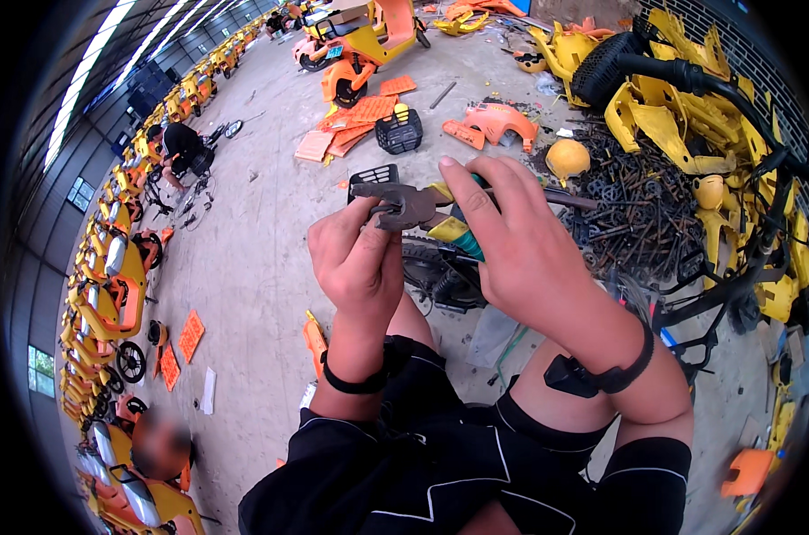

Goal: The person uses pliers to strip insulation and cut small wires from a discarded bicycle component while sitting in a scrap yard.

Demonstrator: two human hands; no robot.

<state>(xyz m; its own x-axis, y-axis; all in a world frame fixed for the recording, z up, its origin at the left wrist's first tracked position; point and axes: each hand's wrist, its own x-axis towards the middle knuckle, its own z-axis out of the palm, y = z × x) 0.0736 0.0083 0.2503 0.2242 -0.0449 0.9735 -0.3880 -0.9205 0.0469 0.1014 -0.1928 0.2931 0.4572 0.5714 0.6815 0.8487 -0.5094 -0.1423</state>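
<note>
My right hand (529,236) is wrapped round the yellow and green handles of a pair of pliers (412,207), whose dark metal jaws point left. At the jaws, my left hand (355,254) is closed in a pinch. A small dark piece shows between its fingertips and the jaws, but its kind cannot be made out. Beyond my right hand, a dark metal rod (572,200) sticks out to the right; its other end is hidden. Below the hands is a black tyre (440,275), partly covered by my right hand.
A heap of dark metal parts (641,209) lies at right, beside yellow panels (672,125) and a black handlebar frame (761,205). Ahead are orange panels (360,116), a black basket (399,131) and a yellow scooter (382,40). Scooters (110,294) line the left; a person (181,150) crouches there.
</note>
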